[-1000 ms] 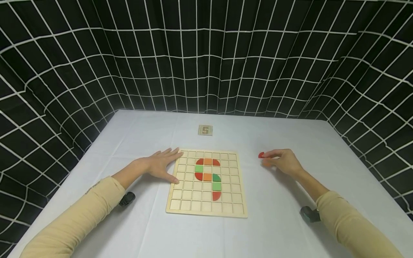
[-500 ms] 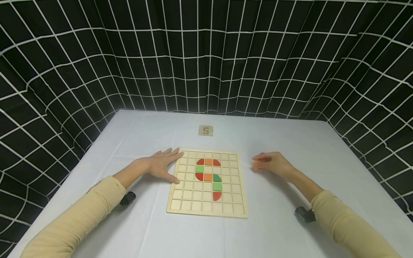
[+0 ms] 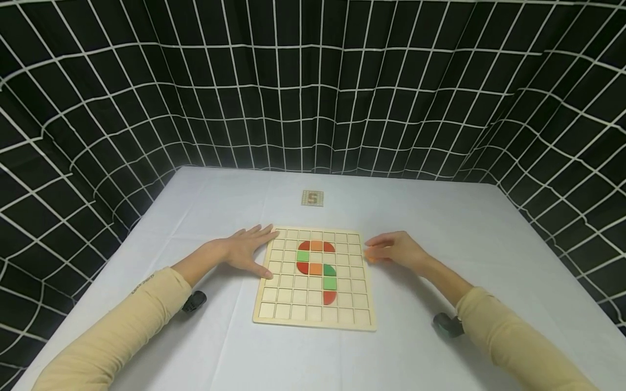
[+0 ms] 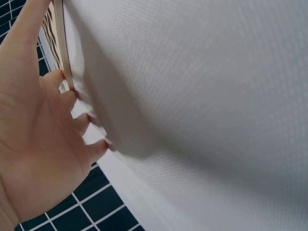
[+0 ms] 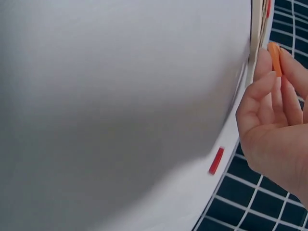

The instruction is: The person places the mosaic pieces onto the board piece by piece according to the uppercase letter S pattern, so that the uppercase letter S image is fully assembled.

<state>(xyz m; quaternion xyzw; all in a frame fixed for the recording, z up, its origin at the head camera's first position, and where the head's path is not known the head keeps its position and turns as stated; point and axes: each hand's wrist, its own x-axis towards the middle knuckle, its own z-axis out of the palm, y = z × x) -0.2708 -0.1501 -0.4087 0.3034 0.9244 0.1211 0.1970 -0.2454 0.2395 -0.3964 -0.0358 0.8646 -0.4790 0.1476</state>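
A wooden grid board (image 3: 283,311) lies on the white table in the head view. Red, orange and green tiles sit in several of its cells, among them a red quarter-round tile (image 3: 330,297) and a light green square tile (image 3: 330,283). My left hand (image 3: 244,248) rests spread against the board's left edge, thumb and index finger over its rim. With thumb and fingertips my right hand (image 3: 398,251) pinches an orange tile (image 5: 275,59) beside the board's right edge. Behind that hand, a red tile (image 5: 216,161) lies on the table in the right wrist view; the head view hides it.
A small card (image 3: 312,198) with a brown 5-like or S-like figure on a grid lies beyond the board. Black cloth (image 3: 318,87) with white grid lines rises behind the table and at both sides. White table surface (image 3: 440,212) extends to the right.
My right hand has moved left, from beside the red tile to the board's right edge, carrying the orange tile. My left hand and the board have stayed in place.
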